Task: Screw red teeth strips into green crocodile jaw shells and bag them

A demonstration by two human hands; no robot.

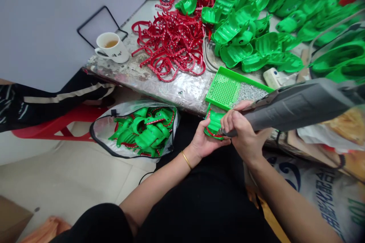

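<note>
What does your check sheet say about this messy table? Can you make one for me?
Surface: speckled silver tabletop, worn and scuffed.
Job's things: green plastic piece with red edging; grey rotary tool.
Clutter: red plastic strips, green plastic pieces, green perforated tray, white mug.
Hands: left hand holds the piece; right hand grips the tool, its tip at the piece.
Cables: thin black cord near the floor.
Surroundings: clear bag of green pieces on tiled floor; red stool.

A thin gold bangle (186, 160) circles the wrist just behind the left hand (205, 140). Farther up that arm, a black short sleeve (94, 226) ends above the bare forearm, and black trousers (199, 186) cover the lap.
</note>
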